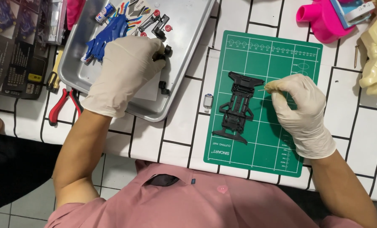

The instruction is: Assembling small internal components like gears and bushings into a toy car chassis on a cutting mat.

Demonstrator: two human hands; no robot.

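A black plastic model-car chassis [238,106] lies lengthwise on a green cutting mat [306,63]. My right hand [298,112], in a pale glove, pinches a thin metal pin [262,89] just right of the chassis's far end. My left hand [125,71], also gloved, reaches into a metal tray [192,33] and its fingers close around a small black wheel [167,50]. In the tray lie a blue car body shell [108,33], black parts with red caps [159,21] and a sticker sheet [133,8].
Red-handled pliers [64,103] lie left of the tray beside a dark printed box [15,46]. A small silver motor [208,101] sits at the mat's left edge. A pink plastic object [319,19] and a cream toy figure [376,55] stand at far right.
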